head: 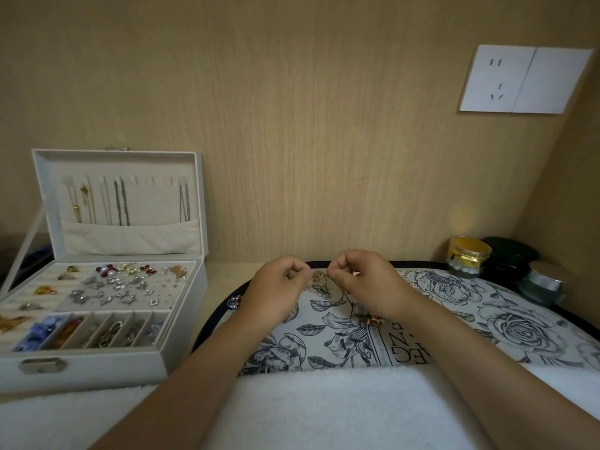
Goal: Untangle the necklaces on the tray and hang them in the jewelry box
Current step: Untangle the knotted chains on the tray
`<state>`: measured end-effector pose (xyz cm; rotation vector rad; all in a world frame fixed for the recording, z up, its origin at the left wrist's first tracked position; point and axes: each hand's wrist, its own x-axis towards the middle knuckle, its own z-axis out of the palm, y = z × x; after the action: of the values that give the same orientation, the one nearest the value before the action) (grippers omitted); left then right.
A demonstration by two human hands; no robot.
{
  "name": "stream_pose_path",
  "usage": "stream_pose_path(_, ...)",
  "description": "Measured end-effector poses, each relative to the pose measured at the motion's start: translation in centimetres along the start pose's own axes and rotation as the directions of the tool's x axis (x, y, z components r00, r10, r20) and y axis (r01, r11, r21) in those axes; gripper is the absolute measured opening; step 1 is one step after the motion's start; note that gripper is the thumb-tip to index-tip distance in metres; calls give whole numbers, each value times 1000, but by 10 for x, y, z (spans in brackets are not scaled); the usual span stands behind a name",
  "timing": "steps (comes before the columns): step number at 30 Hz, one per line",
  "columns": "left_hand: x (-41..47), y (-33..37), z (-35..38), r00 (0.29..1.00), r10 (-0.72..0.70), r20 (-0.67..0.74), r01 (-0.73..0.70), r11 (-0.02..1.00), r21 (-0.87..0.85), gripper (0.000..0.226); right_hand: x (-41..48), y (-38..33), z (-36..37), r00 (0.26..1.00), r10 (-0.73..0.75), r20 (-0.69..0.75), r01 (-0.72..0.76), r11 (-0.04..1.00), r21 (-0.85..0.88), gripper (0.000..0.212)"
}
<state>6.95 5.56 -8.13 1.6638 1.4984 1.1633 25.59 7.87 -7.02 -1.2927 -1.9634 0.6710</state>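
Gold necklace (319, 276), bunched into a small knot, held just above the far part of the floral tray (487, 306). Left hand (276, 287) curled, thumb and forefinger pinching one side of the knot. Right hand (367, 280) curled likewise, pinching the other side, knuckles close together. Chain itself too fine to trace.

Lying on the tray: a small multicoloured cluster (373, 319) under the right wrist, and a silver pendant (234, 303) at the left rim beside the left hand.

Jewelry box (97, 362) open, well apart to the left. Several hung chains (120, 203) on the lid hooks, other hooks bare.

Appears roughly midway: some necklaces hung, one being worked loose, seemingly at least two pieces left to untangle and hang.

White towel (324, 401) over the tray's near edge. Jars (469, 254) past its far right rim.
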Motion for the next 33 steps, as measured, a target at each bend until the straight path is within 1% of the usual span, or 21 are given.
stream_pose_path(2,2,-2,0,999,-33,-5,33,996,-80,17,-1,0,0,998,12,54,-14,999,33,6)
stream_pose_path(6,3,-1,1,997,-73,16,75,985,-158,25,-1,0,-1,992,58,112,-61,998,21,20)
stream_pose_path(8,2,1,2,991,-106,78,119,974,-195,29,-2,-1,-2,992,42,120,-46,999,27,22)
stream_pose_path(10,3,0,2,974,-150,167,193,941,-279,31,-3,-4,-4,992,14,129,-22,998,60,23)
stream_pose_path(13,4,-3,-2,945,-119,305,254,853,-455,31,-4,-7,-6,987,27,155,-52,987,154,17)
stream_pose_path(14,3,-2,-4,939,-111,325,260,848,-461,31,-4,-8,-7,985,41,167,-73,979,190,14)
stream_pose_path(15,3,-1,-5,939,-112,326,251,871,-422,32,-6,-10,-8,982,49,183,-91,969,228,11)
stream_pose_path(17,0,4,-9,956,-107,274,180,949,-257,34,-8,-14,-11,979,41,199,-102,946,307,11)
stream_pose_path(19,1,4,-11,977,-45,207,67,992,-103,34,-8,-15,-13,986,64,156,-118,924,363,15)
stream_pose_path(20,3,2,-12,982,-13,187,25,998,-62,33,-7,-13,-14,988,91,122,-130,921,367,15)
stream_pose_path(22,4,-1,-14,986,17,165,-11,999,-39,27,-5,-9,-14,988,135,73,-152,931,333,12)
stream_pose_path(26,8,-7,-14,987,38,155,-49,997,65,20,-2,-2,-9,987,159,31,-162,971,174,12)
stream_pose_path(29,8,-11,-15,993,59,98,-77,979,187,21,-1,2,-11,986,168,9,-168,983,75,15)
stream_pose_path(30,8,-13,-16,994,77,78,-95,960,261,21,-1,4,-13,984,179,10,-179,984,24,19)
stream_pose_path(31,8,-13,-18,992,108,64,-124,925,359,22,-1,5,-14,981,193,13,-193,981,-30,23)
stream_pose_path(33,7,-13,-20,982,180,61,-184,812,554,24,-1,8,-17,979,205,5,-202,969,-144,31)
